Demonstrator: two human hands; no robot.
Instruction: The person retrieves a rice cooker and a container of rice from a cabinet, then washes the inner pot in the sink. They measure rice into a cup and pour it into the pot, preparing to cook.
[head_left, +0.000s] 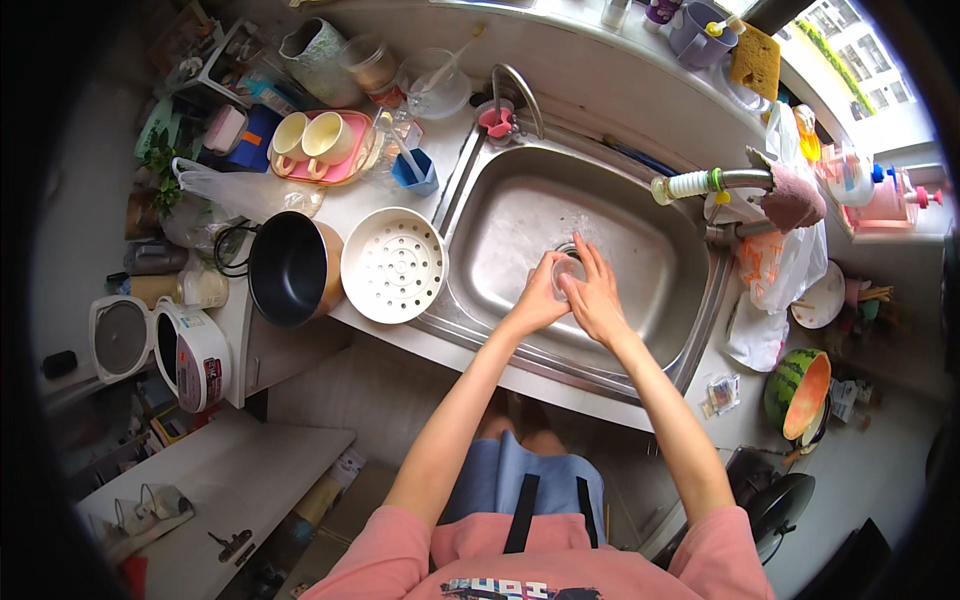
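Observation:
Over the stainless steel sink basin (495, 225), a small clear cup (568, 274) sits between my two hands, its round opening facing up at me. My left hand (541, 294) wraps the cup from the left. From the right, my right hand (598, 296) presses against it with the thumb at the rim and the other fingers stretched along its far side. Part of the drain (568, 249) shows just beyond the cup, and the fingers cover the rest. Whether the cup holds anything is hard to tell.
Left of the sink stand a white perforated steamer basket (395, 265) and a black-lined inner pot (289, 270). Cream mugs (328, 136) rest on a pink tray. A faucet (739, 178) with a white ribbed hose juts in from the right, near a cut watermelon (789, 390).

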